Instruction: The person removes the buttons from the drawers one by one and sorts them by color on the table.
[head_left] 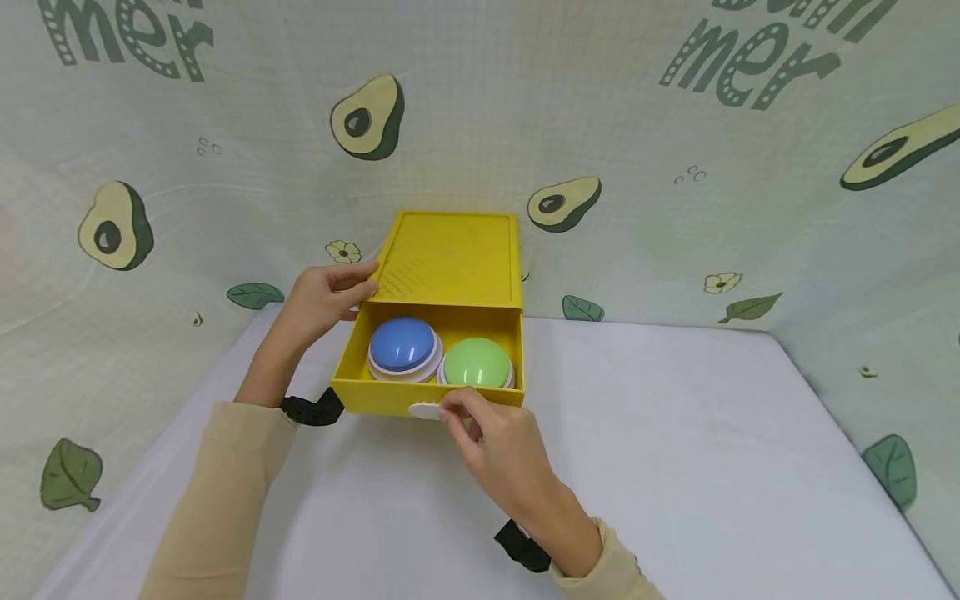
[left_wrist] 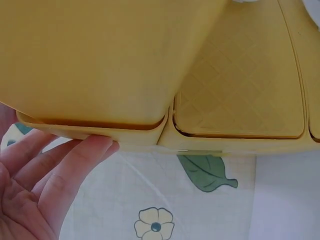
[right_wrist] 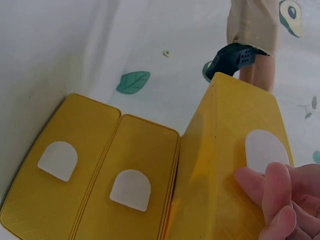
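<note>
A yellow drawer box [head_left: 453, 258] has its top drawer [head_left: 375, 398] pulled out toward me. Inside the drawer, a blue dome [head_left: 402, 342] on a white base sits left of a green dome [head_left: 477, 363]. My right hand [head_left: 498, 450] pinches the white tab handle [right_wrist: 264, 150] on the drawer front between thumb and fingers. At the box's far left side, my left hand [head_left: 321, 302] rests its fingertips along the edge. The left wrist view shows those fingers [left_wrist: 75, 170] extended against the yellow side wall, with the thumb mostly hidden.
Two closed yellow drawers [right_wrist: 57, 200] with white tabs show in the right wrist view. The box stands on a white-covered table [head_left: 675, 433], close to a hanging cloth [head_left: 465, 125] printed with avocados and leaves. Black bands [head_left: 522, 546] sit near both wrists.
</note>
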